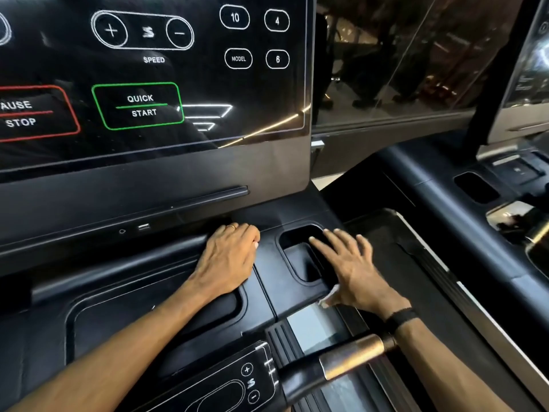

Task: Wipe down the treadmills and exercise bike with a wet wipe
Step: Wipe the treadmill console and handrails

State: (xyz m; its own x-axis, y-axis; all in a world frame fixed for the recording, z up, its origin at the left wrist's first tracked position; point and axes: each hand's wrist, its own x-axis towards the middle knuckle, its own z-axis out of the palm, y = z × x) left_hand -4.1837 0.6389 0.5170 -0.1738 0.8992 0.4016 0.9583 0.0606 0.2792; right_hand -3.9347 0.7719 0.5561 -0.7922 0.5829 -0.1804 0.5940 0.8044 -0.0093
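We look down on the black treadmill console [166, 185] that fills the left and centre of the frame; its glossy touch screen [148, 72] takes the upper left, with a green QUICK START button [138, 105] and a red stop button [29, 114] cut by the left edge. Below the screen's lower edge runs the console deck, and there both hands lie. Our left hand [228, 257] rests at centre frame, fingers curled down over the deck ridge, a ring on one finger; a speck of white shows at its fingertips, but we cannot tell whether it holds anything. Our right hand [350, 272] is spread flat, fingers straight, reaching across the right rim of the cup recess [300, 257]; the wet wipe [328, 300] shows as a small white fold pressed under the thumb side of that palm, at centre right, just beside the near rim of the recess. A black band sits on the right wrist. At the bottom of the frame a handlebar [350, 356] with a bronze grip crosses under the right forearm, beside a small control panel [231, 385]. To the right, beyond the console's edge, a gap opens down to the side rail [439, 263]; further right stands a second treadmill [505, 162], near the frame's right edge.
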